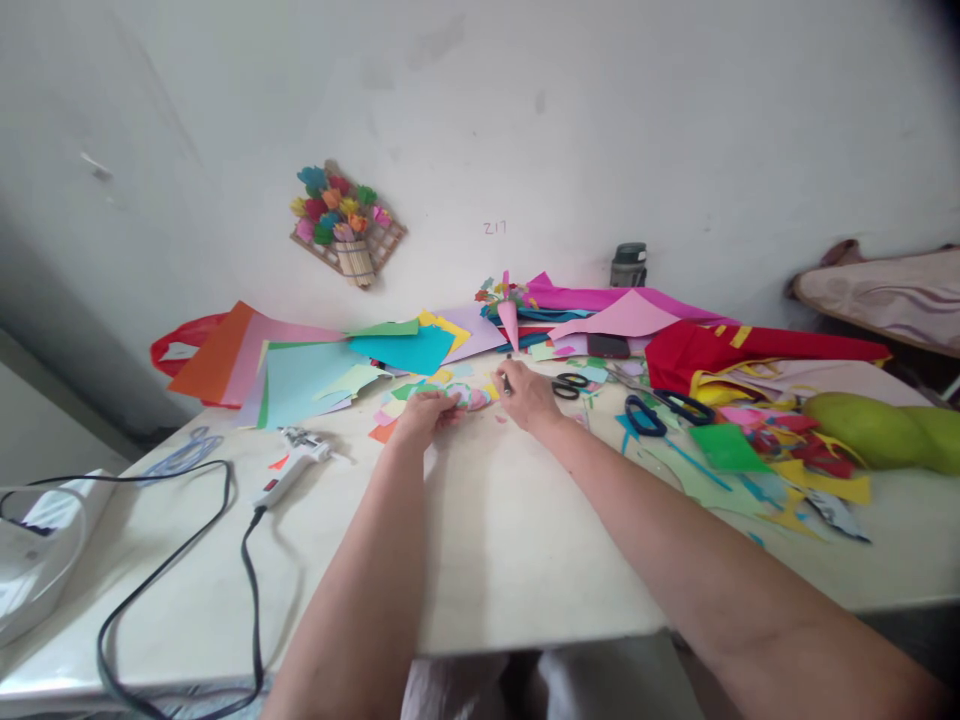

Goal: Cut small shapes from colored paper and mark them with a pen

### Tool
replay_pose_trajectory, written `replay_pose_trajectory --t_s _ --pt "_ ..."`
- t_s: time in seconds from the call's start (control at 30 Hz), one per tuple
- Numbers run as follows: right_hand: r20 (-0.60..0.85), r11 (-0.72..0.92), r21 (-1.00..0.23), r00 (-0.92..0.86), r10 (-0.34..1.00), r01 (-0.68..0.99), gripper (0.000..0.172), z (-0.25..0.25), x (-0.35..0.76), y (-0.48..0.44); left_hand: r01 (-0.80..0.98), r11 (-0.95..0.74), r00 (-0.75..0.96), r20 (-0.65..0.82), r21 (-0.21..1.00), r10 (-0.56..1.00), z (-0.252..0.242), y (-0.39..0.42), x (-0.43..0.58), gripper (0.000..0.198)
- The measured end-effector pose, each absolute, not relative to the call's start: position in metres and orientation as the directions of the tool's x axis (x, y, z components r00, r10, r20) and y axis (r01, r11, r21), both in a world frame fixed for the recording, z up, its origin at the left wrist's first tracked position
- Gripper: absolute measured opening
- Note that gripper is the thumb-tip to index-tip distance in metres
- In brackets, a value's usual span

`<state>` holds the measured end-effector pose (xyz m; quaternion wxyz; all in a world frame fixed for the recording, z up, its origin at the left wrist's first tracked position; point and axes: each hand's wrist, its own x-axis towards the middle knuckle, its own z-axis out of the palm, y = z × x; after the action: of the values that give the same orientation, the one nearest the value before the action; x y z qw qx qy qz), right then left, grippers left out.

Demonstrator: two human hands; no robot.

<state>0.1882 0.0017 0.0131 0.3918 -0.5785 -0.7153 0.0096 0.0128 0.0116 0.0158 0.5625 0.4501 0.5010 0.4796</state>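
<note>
My right hand [529, 396] is closed around a thin dark pen [505, 383], held roughly upright over the table. Beside it, my left hand [429, 416] pinches the edge of a small pale green and pink paper cutout [474, 398]; the fingers partly hide it. Small coloured paper pieces [394, 408] lie about the left hand. Just right of my right hand rest black-handled scissors [570, 386]. A pink paper cone [509, 325] with small paper flowers [491, 292] stands behind both hands.
A white glue gun [289, 474] with a black cord [251, 575] lies left. Coloured sheets [307, 375] spread along the back. On the right are blue-handled scissors [646, 416], paper scraps [727, 450], red cloth [675, 357] and a green fruit-like object [855, 425]. A power strip [52, 530] sits far left.
</note>
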Motion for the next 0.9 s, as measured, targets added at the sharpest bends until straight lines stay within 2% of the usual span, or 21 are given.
replay_pose_trajectory --t_s 0.07,0.17,0.23,0.33,0.5,0.6,0.8,0.9 --pt "0.620 0.285 -0.433 0.053 0.783 0.855 0.027 0.016 0.193 0.002 0.004 0.155 0.097 -0.155 0.988 0.983 0.017 0.009 0.015 0.022" --pt "0.630 0.268 -0.489 0.123 0.767 0.830 0.029 0.019 0.194 0.002 0.144 0.152 0.151 -0.174 0.978 0.973 0.017 0.007 0.019 0.024" --pt "0.614 0.319 -0.521 0.088 0.784 0.792 0.028 0.019 0.191 0.001 0.208 0.128 0.174 -0.166 0.970 0.971 0.017 0.006 0.020 0.026" --pt "0.570 0.415 -0.523 -0.057 0.820 0.744 0.023 0.018 0.188 0.001 0.269 0.093 0.210 -0.152 0.959 0.966 0.017 0.006 0.020 0.030" --pt "0.439 0.418 -0.658 -0.132 0.889 0.627 0.019 0.011 0.186 0.007 0.311 0.035 0.285 -0.129 0.950 0.950 0.018 0.005 0.020 0.035" --pt "0.428 0.423 -0.735 -0.122 0.896 0.530 0.019 0.007 0.183 0.011 0.317 0.019 0.312 -0.123 0.948 0.942 0.018 0.005 0.020 0.036" --pt "0.435 0.432 -0.792 -0.096 0.895 0.431 0.017 0.005 0.179 0.014 0.231 0.016 0.292 -0.085 0.973 0.953 0.023 0.004 0.016 0.034" --pt "0.439 0.440 -0.794 -0.104 0.892 0.420 0.017 0.002 0.178 0.016 0.270 -0.001 0.276 -0.076 0.963 0.958 0.024 0.005 0.012 0.033"
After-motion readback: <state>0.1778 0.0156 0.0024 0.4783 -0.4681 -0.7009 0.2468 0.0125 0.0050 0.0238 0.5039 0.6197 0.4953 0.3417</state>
